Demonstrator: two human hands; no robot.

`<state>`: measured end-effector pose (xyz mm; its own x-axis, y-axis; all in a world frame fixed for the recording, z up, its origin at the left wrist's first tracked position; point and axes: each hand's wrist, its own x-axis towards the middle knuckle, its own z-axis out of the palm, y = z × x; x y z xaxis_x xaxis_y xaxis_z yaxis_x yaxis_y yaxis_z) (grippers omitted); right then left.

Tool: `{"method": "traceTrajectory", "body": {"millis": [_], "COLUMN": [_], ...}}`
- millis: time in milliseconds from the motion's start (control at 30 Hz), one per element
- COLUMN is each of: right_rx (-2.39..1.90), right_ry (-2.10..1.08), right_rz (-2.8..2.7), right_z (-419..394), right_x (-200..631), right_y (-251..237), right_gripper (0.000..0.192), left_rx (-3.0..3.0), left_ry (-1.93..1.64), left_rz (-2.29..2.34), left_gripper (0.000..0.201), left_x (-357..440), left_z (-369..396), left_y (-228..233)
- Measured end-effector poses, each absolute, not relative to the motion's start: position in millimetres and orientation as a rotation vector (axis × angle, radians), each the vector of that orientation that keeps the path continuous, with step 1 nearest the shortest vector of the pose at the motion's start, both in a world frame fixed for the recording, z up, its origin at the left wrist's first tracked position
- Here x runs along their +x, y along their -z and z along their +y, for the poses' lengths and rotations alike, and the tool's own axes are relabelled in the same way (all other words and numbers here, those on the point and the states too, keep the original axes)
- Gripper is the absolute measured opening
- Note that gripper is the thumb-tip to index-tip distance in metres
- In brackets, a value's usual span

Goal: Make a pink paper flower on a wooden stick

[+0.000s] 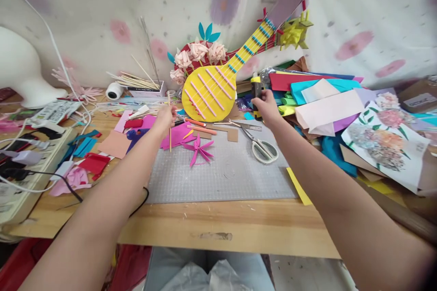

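My left hand (166,117) is closed around a thin wooden stick (170,140), which stands roughly upright over the mat's back left. In my right hand (267,105), at the back right of the mat, is a short dark object with a yellow top (256,85); its exact kind is unclear. A magenta paper flower with narrow petals (198,150) lies on the grey cutting mat (221,182). Scissors with pale handles (264,151) rest nearer my right forearm. Between my hands, a yellow paper lute (209,93) leans at the back.
Coloured paper sheets (324,104) are heaped at the right, beside a flower picture (385,141). A power strip (30,177) with cables occupies the left edge. Wooden sticks (141,81) sit in a box behind my left hand. Orange pencils (201,129) lie on the mat.
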<state>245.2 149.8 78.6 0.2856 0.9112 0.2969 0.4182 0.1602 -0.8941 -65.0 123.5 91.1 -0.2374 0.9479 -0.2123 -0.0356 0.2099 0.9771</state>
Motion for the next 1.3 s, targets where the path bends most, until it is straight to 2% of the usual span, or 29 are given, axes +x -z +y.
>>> {"method": "traceTrajectory", "body": {"millis": [167,300,433,600,767,1300], "right_rx": [-1.592,-1.614,-1.704,-1.65,-1.637,-1.65], "right_ry": [-0.37,-0.285,-0.244,-0.175,-0.166,-0.143], "right_rz": [-1.769,-2.074,-2.214,-2.328,-2.424,-2.468], "right_z": [83.0,38.1,7.8,-22.0,-42.4,-35.1], "right_x": [196.0,169.6,155.2,137.1,117.1,103.4], "right_y": [-68.3,-51.4,-42.5,-36.7,-32.7,-36.6], "right_gripper": [0.027,0.033,0.036,0.034,0.034,0.028], "left_rx": [1.067,1.079,0.962,0.985,0.932,0.988], "left_ry": [-0.871,-0.766,-0.797,-0.918,-0.965,-1.172], "left_rz": [1.213,1.13,1.073,1.055,1.067,0.972], "left_gripper": [0.017,0.021,0.009,0.017,0.014,0.021], "left_x": [-56.2,-59.8,-62.7,-55.1,-55.5,-63.0], "left_z": [45.8,6.6,-15.4,-44.1,-59.0,-55.0], "left_y": [-80.6,-63.0,-52.8,-46.2,-29.2,-15.5]}}
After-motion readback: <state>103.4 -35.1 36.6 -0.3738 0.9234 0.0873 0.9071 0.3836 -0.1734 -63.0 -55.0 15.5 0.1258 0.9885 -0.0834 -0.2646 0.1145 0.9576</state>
